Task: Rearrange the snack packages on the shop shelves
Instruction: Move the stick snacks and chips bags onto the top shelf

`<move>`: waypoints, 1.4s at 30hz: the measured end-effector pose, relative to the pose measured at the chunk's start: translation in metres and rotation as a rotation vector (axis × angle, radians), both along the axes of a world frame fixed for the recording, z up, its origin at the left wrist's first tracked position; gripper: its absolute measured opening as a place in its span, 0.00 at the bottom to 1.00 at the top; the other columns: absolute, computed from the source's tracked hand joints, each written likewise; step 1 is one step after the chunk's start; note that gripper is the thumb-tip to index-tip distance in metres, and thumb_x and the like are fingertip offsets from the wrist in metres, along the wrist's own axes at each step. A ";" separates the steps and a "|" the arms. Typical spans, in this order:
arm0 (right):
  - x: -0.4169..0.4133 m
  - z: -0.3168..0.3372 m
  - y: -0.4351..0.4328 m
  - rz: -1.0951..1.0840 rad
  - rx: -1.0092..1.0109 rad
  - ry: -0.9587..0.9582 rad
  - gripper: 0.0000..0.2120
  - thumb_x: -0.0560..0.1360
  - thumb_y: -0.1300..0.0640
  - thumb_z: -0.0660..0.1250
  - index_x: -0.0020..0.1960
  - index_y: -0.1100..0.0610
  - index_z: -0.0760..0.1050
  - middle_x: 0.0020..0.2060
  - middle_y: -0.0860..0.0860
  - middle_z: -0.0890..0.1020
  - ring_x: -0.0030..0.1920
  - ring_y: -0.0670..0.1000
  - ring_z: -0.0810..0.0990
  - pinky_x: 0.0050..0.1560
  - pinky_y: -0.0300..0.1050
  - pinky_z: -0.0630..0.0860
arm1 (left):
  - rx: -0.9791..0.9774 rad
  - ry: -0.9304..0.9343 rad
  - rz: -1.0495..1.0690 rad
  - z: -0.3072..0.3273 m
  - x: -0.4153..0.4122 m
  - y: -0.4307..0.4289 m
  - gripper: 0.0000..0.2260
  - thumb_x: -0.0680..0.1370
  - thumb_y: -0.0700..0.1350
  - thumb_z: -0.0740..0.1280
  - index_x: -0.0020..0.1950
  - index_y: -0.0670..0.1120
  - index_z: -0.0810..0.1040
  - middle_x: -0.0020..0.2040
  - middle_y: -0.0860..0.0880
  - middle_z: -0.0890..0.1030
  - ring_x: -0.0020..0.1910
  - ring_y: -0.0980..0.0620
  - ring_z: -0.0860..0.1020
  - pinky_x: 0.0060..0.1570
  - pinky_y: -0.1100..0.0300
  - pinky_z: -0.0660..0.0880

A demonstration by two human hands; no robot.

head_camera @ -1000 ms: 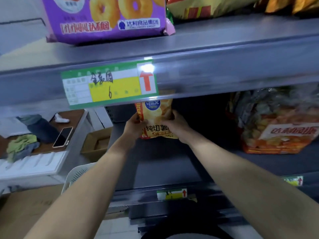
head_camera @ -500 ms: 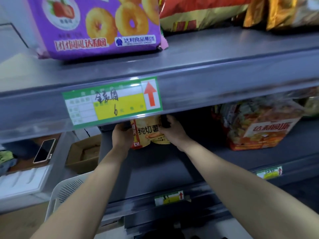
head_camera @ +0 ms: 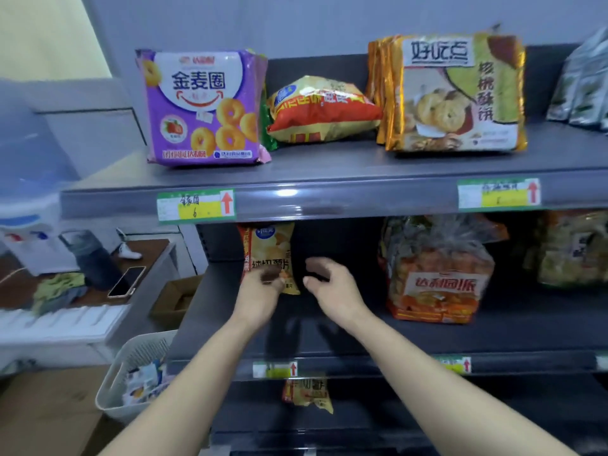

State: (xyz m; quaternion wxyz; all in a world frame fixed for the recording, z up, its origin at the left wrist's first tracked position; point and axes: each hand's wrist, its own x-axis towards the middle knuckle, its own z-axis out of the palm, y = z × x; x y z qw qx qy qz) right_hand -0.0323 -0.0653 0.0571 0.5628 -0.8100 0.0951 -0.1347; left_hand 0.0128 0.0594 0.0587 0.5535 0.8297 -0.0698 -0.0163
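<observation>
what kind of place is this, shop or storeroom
Most likely a small shop: grey shelves with handwritten price tags on their front edges, stocked with snacks like the purple ring-biscuit pack.

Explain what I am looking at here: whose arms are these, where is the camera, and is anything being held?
No machine here: a person works with bare hands, and the single camera sits on their head, looking forward and down at shop shelves. The top shelf carries a purple ring-biscuit pack, a red and yellow bag lying flat and gold biscuit packs. On the middle shelf a yellow chip bag stands upright, with a clear orange-labelled bag further right. The left hand is at the chip bag's lower edge; blur hides whether it grips it. The right hand is beside the bag, fingers loosely curled, holding nothing.
</observation>
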 end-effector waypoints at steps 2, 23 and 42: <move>-0.023 0.018 -0.006 0.038 -0.018 -0.058 0.14 0.75 0.67 0.65 0.60 0.60 0.77 0.51 0.47 0.79 0.56 0.46 0.77 0.61 0.37 0.71 | -0.006 -0.055 -0.030 0.020 -0.028 -0.008 0.08 0.77 0.35 0.64 0.55 0.40 0.78 0.49 0.47 0.78 0.50 0.52 0.75 0.49 0.66 0.68; -0.054 0.183 -0.066 0.033 -0.169 -0.413 0.17 0.77 0.60 0.65 0.65 0.57 0.74 0.58 0.47 0.79 0.61 0.46 0.75 0.65 0.42 0.70 | 0.112 -0.488 -0.076 0.193 -0.054 -0.045 0.09 0.78 0.41 0.63 0.58 0.45 0.77 0.52 0.50 0.80 0.49 0.56 0.76 0.45 0.68 0.70; 0.067 0.199 -0.071 -0.027 -0.481 -0.142 0.33 0.77 0.55 0.65 0.77 0.56 0.53 0.76 0.53 0.53 0.74 0.55 0.59 0.71 0.47 0.61 | 0.412 -0.365 0.040 0.185 0.048 -0.081 0.30 0.77 0.45 0.63 0.76 0.47 0.53 0.77 0.44 0.49 0.75 0.42 0.56 0.72 0.45 0.60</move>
